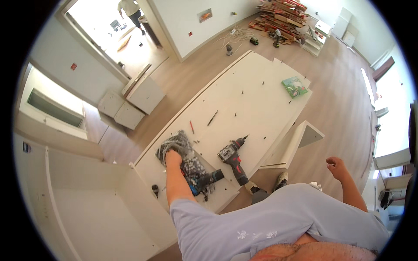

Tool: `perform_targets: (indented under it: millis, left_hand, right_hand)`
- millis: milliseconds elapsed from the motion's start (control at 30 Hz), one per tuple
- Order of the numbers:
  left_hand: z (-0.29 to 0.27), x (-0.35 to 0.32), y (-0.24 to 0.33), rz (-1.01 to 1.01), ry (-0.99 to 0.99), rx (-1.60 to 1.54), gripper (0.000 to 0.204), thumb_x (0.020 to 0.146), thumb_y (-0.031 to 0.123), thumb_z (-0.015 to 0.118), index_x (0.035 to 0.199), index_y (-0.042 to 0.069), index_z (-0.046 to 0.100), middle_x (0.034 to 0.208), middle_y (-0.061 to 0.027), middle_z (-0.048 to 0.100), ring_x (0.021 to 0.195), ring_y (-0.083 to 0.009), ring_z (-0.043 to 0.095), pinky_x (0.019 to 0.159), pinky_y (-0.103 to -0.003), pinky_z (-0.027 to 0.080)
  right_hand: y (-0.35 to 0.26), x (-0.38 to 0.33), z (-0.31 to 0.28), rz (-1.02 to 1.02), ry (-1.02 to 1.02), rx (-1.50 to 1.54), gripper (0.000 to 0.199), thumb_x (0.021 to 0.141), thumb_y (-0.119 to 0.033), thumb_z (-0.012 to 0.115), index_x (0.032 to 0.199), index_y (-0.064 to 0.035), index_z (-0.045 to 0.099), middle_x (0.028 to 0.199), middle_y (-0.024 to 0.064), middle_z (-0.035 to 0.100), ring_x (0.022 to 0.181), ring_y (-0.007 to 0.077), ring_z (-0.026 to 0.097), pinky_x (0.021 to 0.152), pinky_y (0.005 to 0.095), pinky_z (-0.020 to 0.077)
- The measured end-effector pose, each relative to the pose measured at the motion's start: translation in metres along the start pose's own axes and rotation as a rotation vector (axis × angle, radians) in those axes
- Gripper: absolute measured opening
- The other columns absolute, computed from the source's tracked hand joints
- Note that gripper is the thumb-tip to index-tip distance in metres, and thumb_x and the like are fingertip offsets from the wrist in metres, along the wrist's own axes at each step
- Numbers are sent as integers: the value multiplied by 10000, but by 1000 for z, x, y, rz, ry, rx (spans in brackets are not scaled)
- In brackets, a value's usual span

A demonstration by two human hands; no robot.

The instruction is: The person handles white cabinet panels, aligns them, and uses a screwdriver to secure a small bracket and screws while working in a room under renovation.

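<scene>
My left hand (173, 158) reaches into a clear plastic bag (177, 141) of small fittings, and its fingers are hidden there. The bag lies on a large white panel (222, 95). Beside it rests a blue and black power tool (201, 182), partly covered by small loose pieces. A grey and black cordless drill (233, 156) lies to the right, a bit in its chuck. Away from the panel, my right hand (335, 168) hangs in the air at the right. Its fingers are curled in, and whatever they may hold cannot be made out.
On the panel are a red pencil (191, 127), a drill bit (212, 118), several dark fittings and a green box (294, 87). A white cabinet carcass (100, 200) stands at left, a narrow white frame (296, 145) at right. Wood scraps (281, 19) lie behind; a person (132, 13) stands beyond the doorway.
</scene>
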State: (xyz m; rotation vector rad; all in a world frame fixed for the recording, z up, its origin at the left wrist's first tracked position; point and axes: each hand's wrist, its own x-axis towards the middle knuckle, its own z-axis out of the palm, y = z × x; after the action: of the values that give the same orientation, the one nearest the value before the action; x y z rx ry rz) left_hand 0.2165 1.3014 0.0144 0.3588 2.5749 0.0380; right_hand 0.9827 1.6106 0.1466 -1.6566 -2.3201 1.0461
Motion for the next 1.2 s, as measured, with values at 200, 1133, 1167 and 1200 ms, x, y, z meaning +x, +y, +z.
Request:
perform_targets:
  millis: [200, 1133, 1167, 1200]
  left_hand:
    - [2, -8, -2, 74, 239, 22, 694, 1027, 117, 569, 1621, 60, 214, 1676, -217, 193, 1521, -392, 277, 1200, -487, 423]
    - [-17, -12, 6, 66, -46, 72, 660, 933, 7, 582, 1563, 122, 428, 1563, -199, 454, 1293, -399, 575, 1004, -500, 555]
    - [-19, -14, 6, 72, -56, 77, 670, 926, 5, 587, 1565, 121, 422, 1565, -198, 452, 1286, -404, 580, 1008, -498, 550]
    - [-18, -13, 4, 87, -32, 67, 660, 921, 2, 589, 1553, 117, 440, 1557, -199, 464, 1281, -402, 585, 1016, -494, 546]
  right_hand:
    - [21, -18, 8, 106, -6, 27, 268, 894, -117, 721, 1143, -20, 713, 1118, 160, 740, 1040, 264, 721, 903, 382, 582]
    - [-38, 1, 2, 93, -168, -117, 365, 874, -199, 752, 1194, -27, 724, 1118, 160, 754, 1022, 275, 730, 917, 383, 581]
    - [-38, 3, 3, 80, -171, -134, 357, 874, -204, 755, 1188, -36, 726, 1116, 155, 756, 1022, 273, 730, 917, 384, 580]
    - [-38, 5, 5, 66, -174, -151, 350, 875, -210, 758, 1183, -45, 728, 1113, 150, 757, 1022, 271, 730, 918, 384, 579]
